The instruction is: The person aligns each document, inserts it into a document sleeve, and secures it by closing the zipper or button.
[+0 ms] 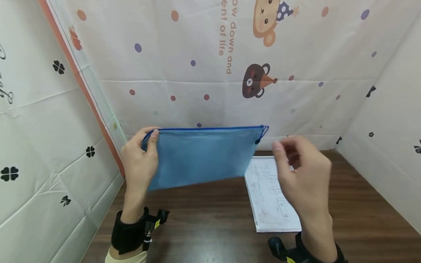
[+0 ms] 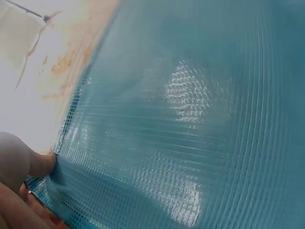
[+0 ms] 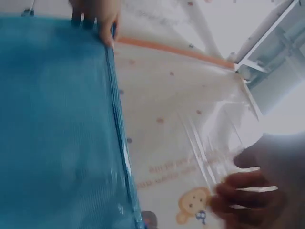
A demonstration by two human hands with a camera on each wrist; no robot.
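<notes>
White sheeting printed with cartoon bears, coloured dots and black clovers walls in a dark wooden table on three sides in the head view. Above the table the left hand holds up a blue mesh zip pouch by its upper left corner, thumb in front and fingers behind, so the pouch hangs upright with its dark blue zipper edge on top and its lower edge clear of the wood. At the pouch's upper right corner sits the zipper pull. The right hand hovers just right of that corner, apart from the pouch, fingers loosely curled and blurred, holding nothing. Under it a stack of printed papers lies flat on the table. Both wrists wear black straps. From the left wrist the pouch fills nearly the whole picture, its woven mesh glinting, while fingers of the left hand pinch its edge at the lower left. From the right wrist the pouch takes up the left half, its zipper edge running down the picture, with the left hand clamped on its far corner at the top; the right hand shows at the lower right, fingers bent and empty, before the bear-printed sheeting.
</notes>
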